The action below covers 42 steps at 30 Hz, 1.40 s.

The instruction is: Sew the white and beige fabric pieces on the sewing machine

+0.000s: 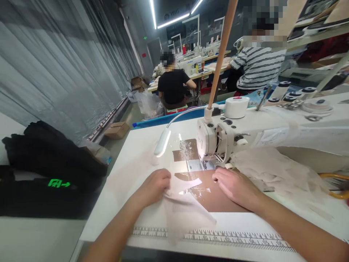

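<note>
My left hand [157,186] is closed, its fingers pinching the edge of a thin, pale pink piece of fabric [188,213]. The cloth hangs down from that grip over the table toward its front edge. Beside the needle area of a white sewing machine [211,140], my right hand [235,185] rests low over a brown sheet [218,198] on the tabletop. Its fingers are curled together, and whatever may lie between them is too small to name. The metal needle plate [194,165] shows between the two hands, lit by a small lamp [163,142].
More pale fabric [275,174] lies under the machine arm, near orange-handled scissors [335,185]. A printed ruler strip [218,238] runs along the front of the white table [109,214]. Thread spools [283,85] stand behind the machine. Two people sit farther back at other machines.
</note>
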### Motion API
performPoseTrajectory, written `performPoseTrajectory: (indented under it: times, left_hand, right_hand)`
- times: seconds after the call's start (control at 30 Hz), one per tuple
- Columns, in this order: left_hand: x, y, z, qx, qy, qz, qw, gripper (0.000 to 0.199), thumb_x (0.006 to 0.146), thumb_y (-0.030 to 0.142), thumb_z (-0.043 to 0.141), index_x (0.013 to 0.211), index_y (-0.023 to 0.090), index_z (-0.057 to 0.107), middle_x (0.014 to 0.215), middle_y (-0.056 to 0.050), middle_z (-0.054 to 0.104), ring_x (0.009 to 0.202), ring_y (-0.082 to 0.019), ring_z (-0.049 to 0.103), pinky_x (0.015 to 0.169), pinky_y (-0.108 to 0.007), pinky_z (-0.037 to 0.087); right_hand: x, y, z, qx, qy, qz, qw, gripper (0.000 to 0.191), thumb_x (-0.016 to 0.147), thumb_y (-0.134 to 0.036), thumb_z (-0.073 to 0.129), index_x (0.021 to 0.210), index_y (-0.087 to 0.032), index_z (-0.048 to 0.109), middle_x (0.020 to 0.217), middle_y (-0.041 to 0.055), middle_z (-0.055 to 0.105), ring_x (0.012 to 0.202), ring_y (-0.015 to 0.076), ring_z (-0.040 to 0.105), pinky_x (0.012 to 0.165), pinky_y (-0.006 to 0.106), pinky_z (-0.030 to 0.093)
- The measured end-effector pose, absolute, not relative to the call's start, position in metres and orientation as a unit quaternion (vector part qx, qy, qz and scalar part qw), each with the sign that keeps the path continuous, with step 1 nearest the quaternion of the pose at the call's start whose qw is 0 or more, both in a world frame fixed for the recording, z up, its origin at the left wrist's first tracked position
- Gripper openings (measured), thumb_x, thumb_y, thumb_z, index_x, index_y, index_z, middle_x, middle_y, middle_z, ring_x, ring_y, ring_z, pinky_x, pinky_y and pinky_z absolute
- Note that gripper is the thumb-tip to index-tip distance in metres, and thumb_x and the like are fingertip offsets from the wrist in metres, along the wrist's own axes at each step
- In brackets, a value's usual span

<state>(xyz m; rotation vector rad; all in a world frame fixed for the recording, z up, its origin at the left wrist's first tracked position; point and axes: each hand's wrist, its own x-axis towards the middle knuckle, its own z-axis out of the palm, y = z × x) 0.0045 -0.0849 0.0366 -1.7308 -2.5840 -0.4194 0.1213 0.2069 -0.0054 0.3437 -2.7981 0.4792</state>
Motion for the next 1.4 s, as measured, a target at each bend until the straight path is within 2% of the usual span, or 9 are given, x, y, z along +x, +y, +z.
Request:
performPoseTrajectory:
  times: [0.13, 0.3, 0.43, 0.73, 0.87, 1.07, 1.17, 1.27, 1.4]
  left_hand:
    - [0.045, -0.125, 0.036, -0.473, -0.865, -0.159, 0.051, 0.035, 0.076, -0.005, 0.035, 0.089, 0.017, 0.058, 0.124, -0.011, 0.053, 0.121, -0.026, 0.046, 0.097, -0.046, 0.044]
    - [0.107, -0.133, 0.018, -0.43, -0.877, -0.192, 0.099, 0.037, 0.086, 0.018, 0.051, 0.123, 0.016, 0.049, 0.13, -0.016, 0.049, 0.124, -0.029, 0.044, 0.1, -0.049, 0.045]
    - [0.13, -0.125, 0.004, -0.464, -0.86, -0.186, 0.1, 0.048, 0.08, 0.038, 0.062, 0.119, 0.013, 0.051, 0.124, -0.02, 0.054, 0.118, -0.036, 0.049, 0.096, -0.058, 0.045]
    - [0.134, -0.127, 0.0, -0.452, -0.86, -0.221, 0.08, 0.041, 0.077, 0.037, 0.063, 0.111, 0.015, 0.055, 0.119, -0.018, 0.06, 0.121, -0.037, 0.049, 0.101, -0.06, 0.04]
    - [0.136, -0.134, -0.002, -0.452, -0.843, -0.281, 0.076, 0.016, 0.075, 0.019, 0.053, 0.091, 0.02, 0.057, 0.106, -0.01, 0.064, 0.124, -0.031, 0.048, 0.107, -0.055, 0.035]
    - [0.118, -0.179, 0.012, -0.444, -0.865, -0.226, 0.055, 0.018, 0.07, 0.006, 0.044, 0.077, 0.02, 0.052, 0.103, -0.008, 0.064, 0.122, -0.028, 0.051, 0.107, -0.054, 0.038]
    - [0.101, -0.21, 0.015, -0.418, -0.891, -0.161, 0.076, 0.019, 0.074, 0.004, 0.041, 0.075, 0.02, 0.052, 0.116, -0.01, 0.061, 0.126, -0.03, 0.047, 0.102, -0.055, 0.043]
    - [0.091, -0.228, 0.022, -0.395, -0.9, -0.134, 0.125, 0.025, 0.079, 0.007, 0.041, 0.09, 0.021, 0.059, 0.122, -0.01, 0.06, 0.126, -0.032, 0.047, 0.093, -0.052, 0.05]
    - [0.1, -0.199, 0.04, -0.379, -0.89, -0.187, 0.173, 0.036, 0.083, 0.007, 0.042, 0.114, 0.021, 0.055, 0.124, -0.009, 0.059, 0.128, -0.029, 0.045, 0.096, -0.048, 0.05]
  right_hand:
    - [0.123, 0.211, -0.007, 0.135, -0.962, 0.19, 0.141, 0.025, 0.092, -0.015, 0.035, 0.092, -0.02, 0.059, 0.087, 0.0053, 0.063, 0.078, 0.0196, 0.058, 0.07, 0.034, 0.045]
    - [0.12, 0.196, -0.002, 0.2, -0.938, 0.24, 0.149, 0.022, 0.096, -0.021, 0.038, 0.104, -0.019, 0.059, 0.103, 0.0082, 0.065, 0.097, 0.0209, 0.061, 0.083, 0.036, 0.049]
    - [0.115, 0.185, 0.007, 0.225, -0.942, 0.225, 0.109, 0.026, 0.094, -0.022, 0.041, 0.114, -0.018, 0.058, 0.115, 0.0099, 0.064, 0.107, 0.0225, 0.059, 0.09, 0.039, 0.05]
    - [0.096, 0.154, 0.023, 0.227, -0.961, 0.11, 0.113, 0.033, 0.091, -0.014, 0.039, 0.12, -0.015, 0.055, 0.118, 0.0127, 0.061, 0.1, 0.0217, 0.06, 0.081, 0.037, 0.052]
    - [0.08, 0.138, 0.015, 0.223, -0.966, 0.055, 0.114, 0.027, 0.09, -0.01, 0.039, 0.102, -0.015, 0.062, 0.094, 0.0092, 0.065, 0.082, 0.0195, 0.06, 0.068, 0.031, 0.05]
    - [0.112, 0.151, 0.007, 0.225, -0.969, 0.042, 0.093, 0.029, 0.091, -0.012, 0.038, 0.07, -0.017, 0.058, 0.071, 0.0053, 0.059, 0.064, 0.0175, 0.054, 0.057, 0.029, 0.041]
    - [0.148, 0.165, 0.013, 0.223, -0.969, 0.087, 0.061, 0.028, 0.094, -0.019, 0.038, 0.08, -0.019, 0.062, 0.073, 0.0044, 0.06, 0.066, 0.0181, 0.056, 0.056, 0.03, 0.042]
    - [0.177, 0.177, 0.023, 0.214, -0.963, 0.164, 0.029, 0.025, 0.095, -0.025, 0.041, 0.099, -0.024, 0.066, 0.089, 0.0047, 0.067, 0.079, 0.0185, 0.064, 0.064, 0.029, 0.05]
    - [0.192, 0.179, 0.031, 0.148, -0.966, 0.185, 0.105, 0.027, 0.092, -0.035, 0.047, 0.113, -0.028, 0.064, 0.11, 0.0037, 0.069, 0.102, 0.0226, 0.064, 0.084, 0.033, 0.055]
